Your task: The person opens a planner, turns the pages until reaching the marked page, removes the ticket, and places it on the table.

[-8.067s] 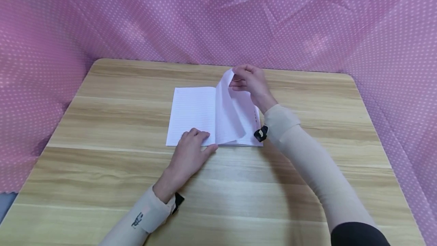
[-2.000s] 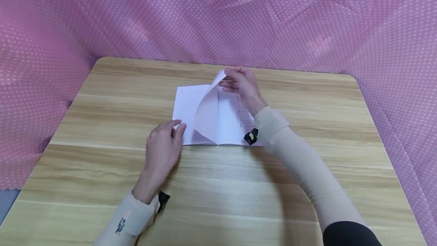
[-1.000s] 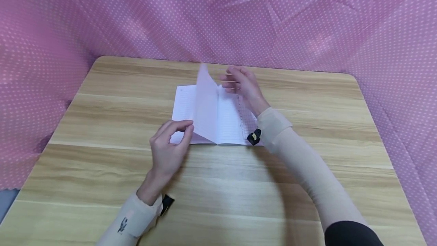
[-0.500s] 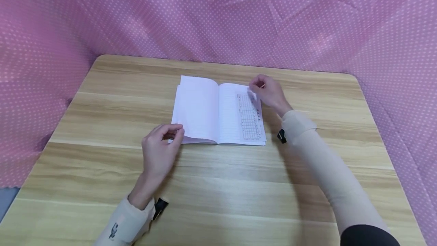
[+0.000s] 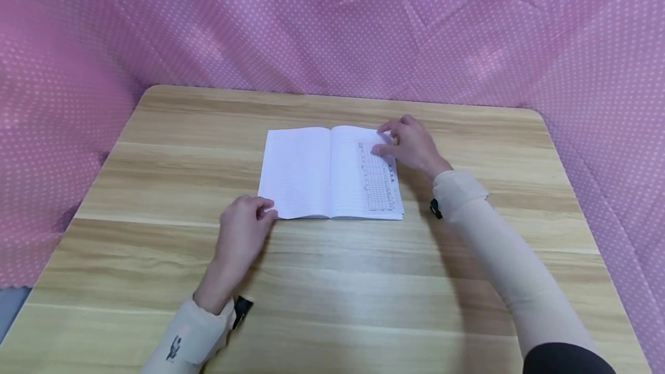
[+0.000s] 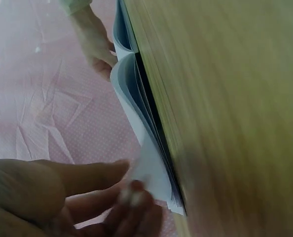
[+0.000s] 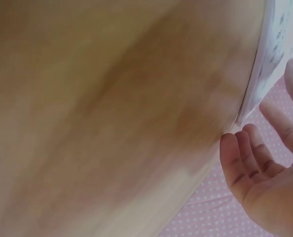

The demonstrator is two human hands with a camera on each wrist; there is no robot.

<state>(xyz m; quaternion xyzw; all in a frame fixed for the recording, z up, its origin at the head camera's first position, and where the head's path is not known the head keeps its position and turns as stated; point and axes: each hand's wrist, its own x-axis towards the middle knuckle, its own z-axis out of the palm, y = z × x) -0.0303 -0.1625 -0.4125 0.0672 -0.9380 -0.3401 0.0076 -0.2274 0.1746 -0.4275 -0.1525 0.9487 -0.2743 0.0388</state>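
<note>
A white lined notebook (image 5: 298, 172) lies spread on the wooden table, with a printed grid along the outer side of its right page. My left hand (image 5: 244, 229) is at its near left corner. In the left wrist view, a curved page (image 6: 154, 170) bows up from the stack, and that hand's blurred thumb and fingers stand slightly apart beside its corner. My right hand (image 5: 413, 143) is at the far right corner, its thumb over the grid page. The right wrist view has its loosely bent fingers (image 7: 233, 158) right by the notebook's corner, with the thumb spread away from them.
The wooden table (image 5: 363, 293) has rounded far corners. A pink curtain with white dots (image 5: 332, 27) hangs behind it and along both sides. Small black devices sit on both wrists, over light sleeves.
A page turned over from right to left; the right hand passed it to the left hand, which laid it down. The right hand then moved right to the far right corner, and its fingers spread.
</note>
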